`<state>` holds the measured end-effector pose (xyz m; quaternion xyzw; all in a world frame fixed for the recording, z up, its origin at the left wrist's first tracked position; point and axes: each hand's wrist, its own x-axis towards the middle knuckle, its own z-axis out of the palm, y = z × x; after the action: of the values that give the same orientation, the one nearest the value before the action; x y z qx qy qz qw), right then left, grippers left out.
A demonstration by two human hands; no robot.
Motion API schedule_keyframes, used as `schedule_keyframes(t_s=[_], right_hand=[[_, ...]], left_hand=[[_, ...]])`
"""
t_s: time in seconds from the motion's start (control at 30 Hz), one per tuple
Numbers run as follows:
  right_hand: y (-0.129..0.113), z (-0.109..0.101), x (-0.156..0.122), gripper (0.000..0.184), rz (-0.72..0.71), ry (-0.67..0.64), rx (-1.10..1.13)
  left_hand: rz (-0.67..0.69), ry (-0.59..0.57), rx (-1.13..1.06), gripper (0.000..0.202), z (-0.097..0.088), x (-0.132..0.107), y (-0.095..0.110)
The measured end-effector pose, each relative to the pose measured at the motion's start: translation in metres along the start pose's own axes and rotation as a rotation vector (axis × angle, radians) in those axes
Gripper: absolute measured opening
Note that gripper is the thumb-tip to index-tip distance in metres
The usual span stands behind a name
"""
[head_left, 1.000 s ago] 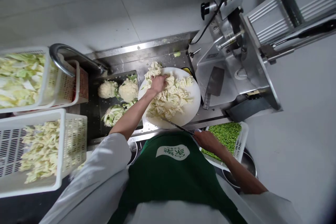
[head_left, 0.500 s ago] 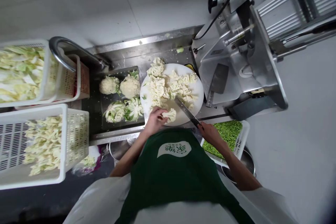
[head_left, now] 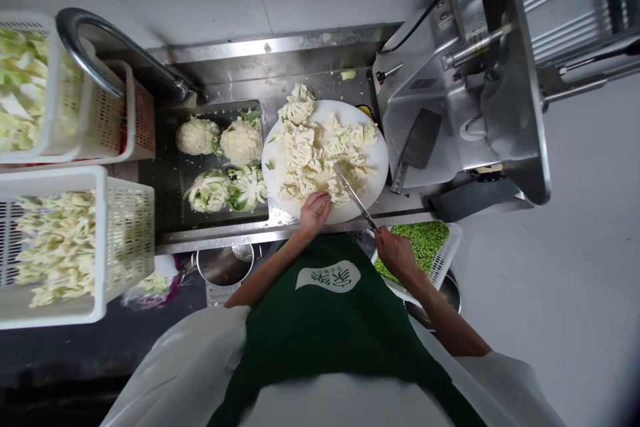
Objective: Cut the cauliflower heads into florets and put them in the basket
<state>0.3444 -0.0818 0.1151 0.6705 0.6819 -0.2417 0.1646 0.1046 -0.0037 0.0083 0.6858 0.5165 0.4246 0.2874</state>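
On a round white cutting board point(head_left: 350, 215) lie many cut cauliflower florets point(head_left: 300, 150), piled mostly on its left and far side. My right hand point(head_left: 396, 255) is closed round the handle of a knife point(head_left: 356, 198). The blade points up and left, its tip among the florets at mid-board. At the near edge of the board, my left hand point(head_left: 315, 212) has its fingers curled together against a cauliflower piece, mostly hidden by the fingers, just left of the blade.
Several cauliflower heads point(head_left: 242, 141) sit in the sink tray to the left. Beyond are a white basket of cut florets point(head_left: 57, 247) and a faucet point(head_left: 83, 57). A cleaver point(head_left: 423, 139) lies on the slicing machine at right. Chopped greens point(head_left: 423, 240) fill a basket below.
My left hand has moved right and closer to the knife, with the floret now mostly hidden by its fingers. The knife stays over the board. The whole view has shifted slightly.
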Motion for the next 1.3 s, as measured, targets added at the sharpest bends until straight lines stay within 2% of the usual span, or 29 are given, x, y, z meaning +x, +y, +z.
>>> schedule_keyframes(t_s=[0.27, 0.4, 0.5, 0.67, 0.83, 1.0, 1.17, 1.3], right_hand=[[0.008, -0.002, -0.018, 0.041, -0.112, 0.034, 0.018], [0.012, -0.001, -0.02, 0.036, -0.091, -0.024, 0.005], [0.012, -0.001, -0.015, 0.033, -0.059, -0.081, 0.021], [0.0, 0.004, 0.006, 0.032, -0.046, -0.161, 0.059], [-0.003, 0.01, 0.022, 0.033, -0.048, -0.196, 0.066], [0.009, 0.006, 0.023, 0.035, -0.088, -0.159, 0.052], [0.012, 0.004, 0.018, 0.034, -0.087, -0.163, 0.01], [0.011, 0.007, 0.017, 0.036, -0.077, -0.163, -0.015]], left_hand=[[0.101, -0.037, 0.081, 0.02, 0.013, 0.016, -0.004], [0.118, -0.121, 0.058, 0.024, 0.012, 0.018, -0.002], [0.113, -0.142, 0.04, 0.027, 0.012, 0.019, -0.003], [0.084, -0.099, 0.024, 0.024, 0.006, 0.023, -0.007], [0.067, -0.068, 0.143, 0.026, -0.004, 0.014, -0.009], [-0.015, 0.023, 0.086, 0.019, -0.009, 0.001, -0.013], [0.066, 0.024, 0.128, 0.014, -0.014, 0.0, -0.012], [0.002, 0.075, 0.31, 0.042, -0.007, -0.005, -0.006]])
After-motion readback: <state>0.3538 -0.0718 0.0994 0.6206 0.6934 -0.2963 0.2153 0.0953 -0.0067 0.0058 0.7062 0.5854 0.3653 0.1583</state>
